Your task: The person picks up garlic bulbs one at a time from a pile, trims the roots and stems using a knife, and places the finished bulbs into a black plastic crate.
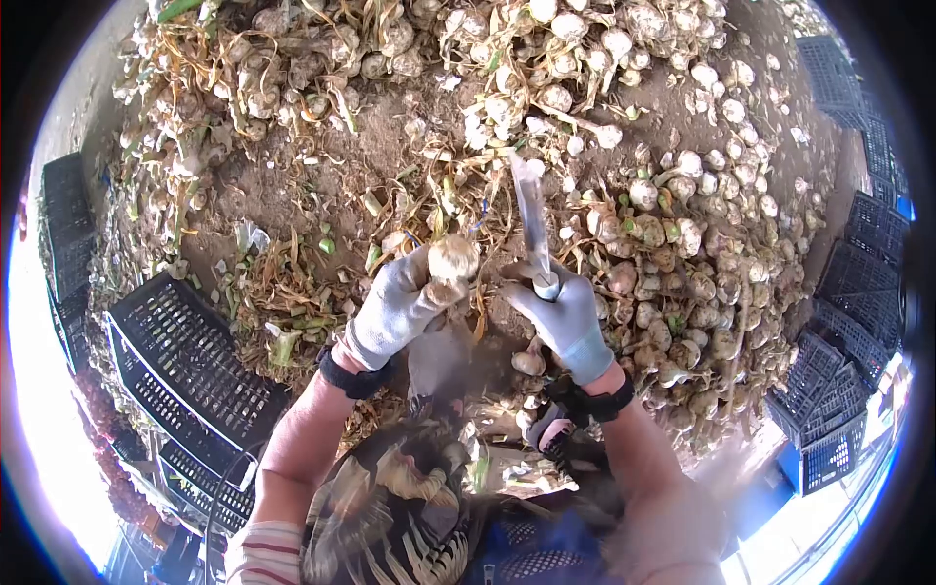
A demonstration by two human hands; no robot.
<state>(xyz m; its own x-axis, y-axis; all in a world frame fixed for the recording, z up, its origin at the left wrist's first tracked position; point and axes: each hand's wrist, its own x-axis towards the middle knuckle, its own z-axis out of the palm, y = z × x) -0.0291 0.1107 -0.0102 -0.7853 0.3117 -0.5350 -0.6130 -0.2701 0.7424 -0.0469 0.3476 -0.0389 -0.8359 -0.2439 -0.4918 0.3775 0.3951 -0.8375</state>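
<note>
Ground: bare soil (292, 185) strewn with dry stalks; garlic heaps (682, 263) piled along the top and right
Crates: black slatted crate (185, 361) lying left of the person; more crates (858, 292) stacked at the right edge
Left hand (395, 307): grey glove; fingers wrapped around a garlic bulb (453, 261), held above the soil at centre
Right hand (561, 317): grey glove; fingers closed on the handle of a knife (531, 219), blade pointing upward, just beside the bulb

Both gloves (390, 312) are light grey, the garlic bulb (451, 259) is pale tan, the crates (185, 366) are black, and the dirt (390, 136) is brown.
</note>
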